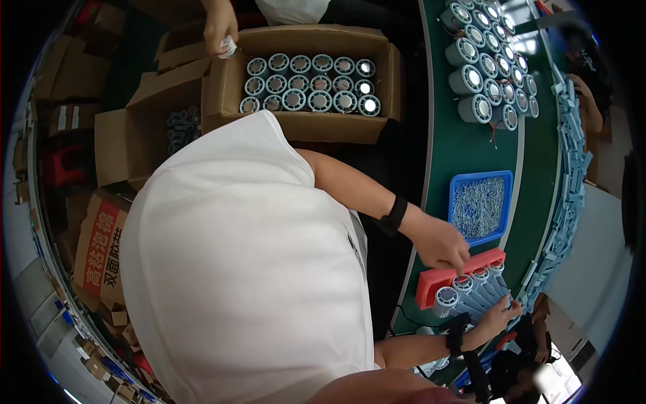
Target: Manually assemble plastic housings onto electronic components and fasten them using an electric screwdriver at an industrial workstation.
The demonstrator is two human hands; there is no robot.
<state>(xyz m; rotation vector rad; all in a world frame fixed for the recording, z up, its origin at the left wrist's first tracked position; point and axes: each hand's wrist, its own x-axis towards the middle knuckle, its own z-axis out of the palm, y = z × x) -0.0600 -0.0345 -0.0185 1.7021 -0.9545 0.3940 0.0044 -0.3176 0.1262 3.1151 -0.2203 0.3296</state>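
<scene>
Pinched fingers of my left hand (441, 244) hang over the rear of a red holder (431, 283). What they grip, if anything, is too small to make out. Several grey-blue housings (446, 301) with round slotted ends and long bodies lie side by side against the holder. My right hand (496, 319) rests at the far ends of these housings, its fingers apart and touching them. Beyond my left hand stands a blue tray (452, 209) full of small metal screws.
Several round-topped grey-blue units (474, 77) stand on the green table (441, 148). More fill a cardboard box (316, 128) at my left, where another person's hand (220, 30) holds something white. Pale blue parts (572, 168) line the table's far side, with other people beyond.
</scene>
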